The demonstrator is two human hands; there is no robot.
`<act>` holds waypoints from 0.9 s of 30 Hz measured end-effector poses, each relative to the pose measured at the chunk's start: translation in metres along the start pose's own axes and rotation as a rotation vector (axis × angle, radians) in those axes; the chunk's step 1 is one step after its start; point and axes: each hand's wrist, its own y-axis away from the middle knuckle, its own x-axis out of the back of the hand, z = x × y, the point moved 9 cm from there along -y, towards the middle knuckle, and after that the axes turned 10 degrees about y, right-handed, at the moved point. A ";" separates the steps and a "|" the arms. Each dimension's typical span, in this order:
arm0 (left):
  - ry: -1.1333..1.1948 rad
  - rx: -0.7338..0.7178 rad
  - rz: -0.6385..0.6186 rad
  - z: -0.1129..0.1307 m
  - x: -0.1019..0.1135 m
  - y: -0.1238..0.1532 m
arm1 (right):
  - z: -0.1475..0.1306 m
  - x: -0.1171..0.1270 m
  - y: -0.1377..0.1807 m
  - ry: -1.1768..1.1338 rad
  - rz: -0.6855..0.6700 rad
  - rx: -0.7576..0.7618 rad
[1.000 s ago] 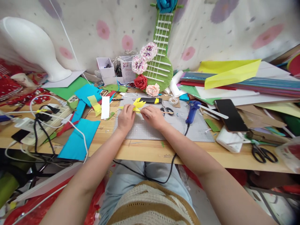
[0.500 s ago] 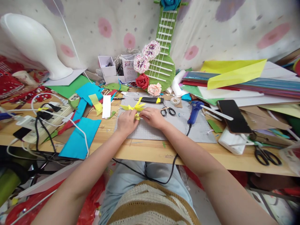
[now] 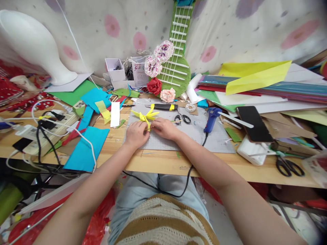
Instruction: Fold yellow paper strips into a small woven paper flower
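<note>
A yellow paper flower [image 3: 145, 116] with narrow pointed petals spreads just beyond my fingers, over the grey cutting mat [image 3: 163, 144]. My left hand [image 3: 137, 133] is closed on its near end. From the other side, my right hand [image 3: 163, 128] pinches the same lower part, its fingertips close to the left ones. What lies between the fingertips is mostly hidden. Behind the flower lies a black and yellow utility knife [image 3: 163, 107]. Small black scissors [image 3: 182, 118] rest to the right of my right hand.
A blue glue gun [image 3: 212, 119] lies right on the mat, its black cord running off the table edge. Farther right are a phone [image 3: 254, 124] and black scissors [image 3: 290, 166]. Blue crepe paper [image 3: 88, 149] and a power strip [image 3: 49, 131] lie left. A green guitar shape [image 3: 176, 68] stands behind.
My hands stay together at the flower's base with small finger shifts. The flower's petals have turned slightly and show more upright. The whole view has tilted a little.
</note>
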 end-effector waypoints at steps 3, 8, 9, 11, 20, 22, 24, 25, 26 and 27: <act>0.078 0.004 0.013 -0.002 0.002 -0.001 | 0.002 -0.002 0.000 -0.007 0.008 -0.006; 0.155 0.009 -0.009 -0.006 0.003 -0.003 | -0.002 -0.001 -0.001 -0.040 0.017 0.006; 0.163 0.011 -0.010 -0.007 0.003 -0.003 | -0.003 0.000 -0.001 -0.044 0.020 0.009; 0.176 0.013 -0.001 -0.009 0.005 -0.003 | -0.004 0.002 -0.002 -0.049 0.031 0.009; 0.207 0.010 0.079 -0.011 0.011 -0.005 | -0.001 0.006 -0.002 0.029 0.080 -0.043; 0.208 0.001 0.083 -0.012 0.012 -0.005 | 0.000 0.007 -0.002 0.048 0.081 -0.055; 0.204 -0.009 0.077 -0.012 0.011 -0.005 | 0.001 0.006 -0.003 0.055 0.078 -0.058; 0.203 -0.008 0.070 -0.013 0.010 -0.005 | 0.001 0.005 -0.003 0.055 0.075 -0.058; 0.204 0.001 0.062 -0.014 0.009 -0.006 | 0.002 0.004 -0.004 0.055 0.074 -0.061; 0.207 0.019 0.058 -0.016 0.008 -0.006 | 0.004 0.003 -0.004 0.054 0.075 -0.068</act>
